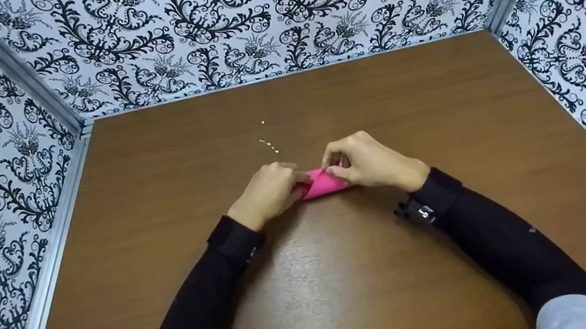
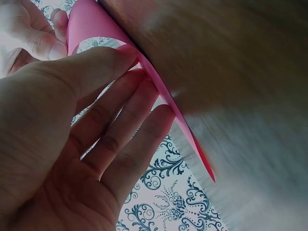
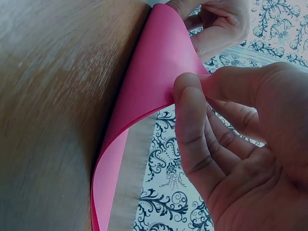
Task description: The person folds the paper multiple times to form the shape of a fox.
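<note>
A sheet of pink paper (image 1: pixel 325 184) lies on the wooden table, its sides curled up and over into a loose roll. In the right wrist view, the right hand (image 1: pixel 374 161) pinches the upper edge of the curled paper (image 3: pixel 159 62) between thumb and forefinger, its other fingers bent behind. On the left side, the left hand (image 1: pixel 272 191) holds the paper between thumb and fingers. The left wrist view shows its thumb at the rolled edge and several fingertips (image 2: pixel 163 115) against the sheet, which tapers to a point below them.
The wooden table (image 1: pixel 174 137) reaches back to walls (image 1: pixel 266 12) with a black-and-white scroll pattern. Several small white bits (image 1: pixel 269 144) lie beyond the hands. Metal rails (image 1: pixel 10 63) frame the corners.
</note>
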Tool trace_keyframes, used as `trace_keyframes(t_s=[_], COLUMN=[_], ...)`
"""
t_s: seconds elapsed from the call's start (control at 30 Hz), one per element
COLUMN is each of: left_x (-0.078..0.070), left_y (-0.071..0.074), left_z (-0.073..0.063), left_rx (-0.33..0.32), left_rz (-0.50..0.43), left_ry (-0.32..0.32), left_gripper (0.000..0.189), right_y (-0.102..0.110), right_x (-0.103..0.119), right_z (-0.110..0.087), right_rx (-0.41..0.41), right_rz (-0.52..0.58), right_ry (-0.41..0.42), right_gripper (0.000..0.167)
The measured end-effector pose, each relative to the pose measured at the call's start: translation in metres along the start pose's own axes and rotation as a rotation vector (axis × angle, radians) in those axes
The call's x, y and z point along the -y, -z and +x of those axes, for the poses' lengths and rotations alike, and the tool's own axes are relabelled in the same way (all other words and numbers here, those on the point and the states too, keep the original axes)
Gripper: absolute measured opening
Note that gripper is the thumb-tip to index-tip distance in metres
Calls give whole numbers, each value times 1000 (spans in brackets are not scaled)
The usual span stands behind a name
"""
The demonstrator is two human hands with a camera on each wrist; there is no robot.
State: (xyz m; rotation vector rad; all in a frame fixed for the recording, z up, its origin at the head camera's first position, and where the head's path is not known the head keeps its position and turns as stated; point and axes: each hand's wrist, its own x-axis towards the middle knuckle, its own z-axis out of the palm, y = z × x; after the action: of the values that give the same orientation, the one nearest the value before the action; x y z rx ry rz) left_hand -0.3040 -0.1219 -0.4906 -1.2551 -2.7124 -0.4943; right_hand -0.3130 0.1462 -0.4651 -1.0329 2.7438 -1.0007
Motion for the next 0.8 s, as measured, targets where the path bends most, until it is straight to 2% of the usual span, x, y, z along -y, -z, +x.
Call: trace_keyframes(t_s=[0.27,0.8], left_x=[2,1], left_y=[0,0], left_z=[0,-1], left_rx=[-1,-27], left_rz=[30,-10], left_ry=[0,0], left_gripper=[12,12], right_y=[1,-4], right_x=[-2,-13], right_z=[3,12], right_rx=[-15,24], right_rz=[-32,-7], right_ry=[6,-31], right_gripper=[7,19])
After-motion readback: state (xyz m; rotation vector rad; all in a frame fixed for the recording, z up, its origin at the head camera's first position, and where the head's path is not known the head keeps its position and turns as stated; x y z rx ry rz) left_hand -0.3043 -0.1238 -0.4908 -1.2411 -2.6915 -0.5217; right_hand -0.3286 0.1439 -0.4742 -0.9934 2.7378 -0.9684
